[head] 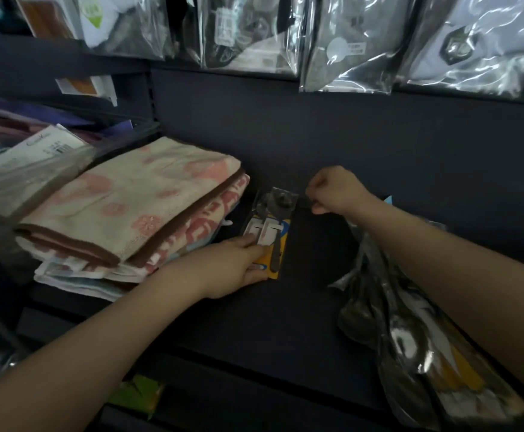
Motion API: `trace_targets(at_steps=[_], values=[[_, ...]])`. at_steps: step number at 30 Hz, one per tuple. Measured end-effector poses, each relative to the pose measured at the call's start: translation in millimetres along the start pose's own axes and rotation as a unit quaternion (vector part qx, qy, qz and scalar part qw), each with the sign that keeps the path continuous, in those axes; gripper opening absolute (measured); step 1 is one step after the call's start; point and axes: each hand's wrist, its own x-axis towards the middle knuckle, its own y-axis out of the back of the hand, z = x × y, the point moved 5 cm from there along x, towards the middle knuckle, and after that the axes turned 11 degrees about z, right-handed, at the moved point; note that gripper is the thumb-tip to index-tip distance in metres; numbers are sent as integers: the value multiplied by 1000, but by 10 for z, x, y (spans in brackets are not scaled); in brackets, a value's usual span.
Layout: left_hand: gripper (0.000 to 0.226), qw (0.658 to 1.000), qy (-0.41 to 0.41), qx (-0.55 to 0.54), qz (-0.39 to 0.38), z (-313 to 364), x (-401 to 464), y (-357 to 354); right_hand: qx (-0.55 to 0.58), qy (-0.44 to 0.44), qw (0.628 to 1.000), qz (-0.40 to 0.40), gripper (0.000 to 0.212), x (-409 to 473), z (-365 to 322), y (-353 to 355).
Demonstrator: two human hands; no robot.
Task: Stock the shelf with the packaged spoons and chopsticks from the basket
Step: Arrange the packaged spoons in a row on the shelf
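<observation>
Left hand (238, 269) down on the dark shelf (310, 307), grip pinching the near end of a packaged spoon set (268, 232): fingers over the white label, thumb under the yellow card edge. Pack lying flat, spoon bowls toward the back wall, handles toward the hand, just beside the folded towels (135, 207). Right hand (335, 190) further back, grip curled and pinching a small dark edge close to the top right corner of the same pack; cannot tell whether that edge belongs to the pack or to something else. Right forearm crossing above a loose heap of more packaged spoons (416, 347) in shiny clear wrap with yellow and white cards, lying on the right part of the shelf, near its front edge. Towels stacked to the left, cream with pink blotches on top, brown trim showing, a red-and-white patterned one beneath. Further left, a flat clear-wrapped packet (33, 163) with a white label leaning over the stack. Above, a row of glossy hanging bags (357, 42) along the back wall, contents dark and hard to make out. Below the shelf front, a green and yellow packet (139, 397), blurred.
</observation>
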Motion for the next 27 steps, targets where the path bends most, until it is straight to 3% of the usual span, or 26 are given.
trace_targets(at_steps=[3,6,9,11,13,16,19,21,27], values=[[56,1000,12,-20,-7,9,-1,40,-58,105,992,33,14,-224,-37,330],[45,1000,25,-17,5,10,-4,62,-86,138,986,43,10,-433,85,556],[54,999,39,3,7,54,-18,93,-135,211,967,-39,17,-775,160,628],[70,997,32,63,43,150,-33,143,-180,262,943,-104,24,-1004,228,615],[75,988,10,85,132,332,-76,261,-194,285,935,-84,25,-1139,311,714],[64,979,-57,-6,196,677,-172,346,-240,235,942,-15,19,-1246,476,1030],[53,960,-139,-14,243,1010,-247,361,-334,108,935,-50,39,-1360,757,1201],[48,946,-171,-41,272,1172,-273,375,-331,45,941,-62,49,-1440,899,1203],[35,926,-191,-141,292,1455,-287,356,-296,8,955,-9,39,-1460,1111,1118]])
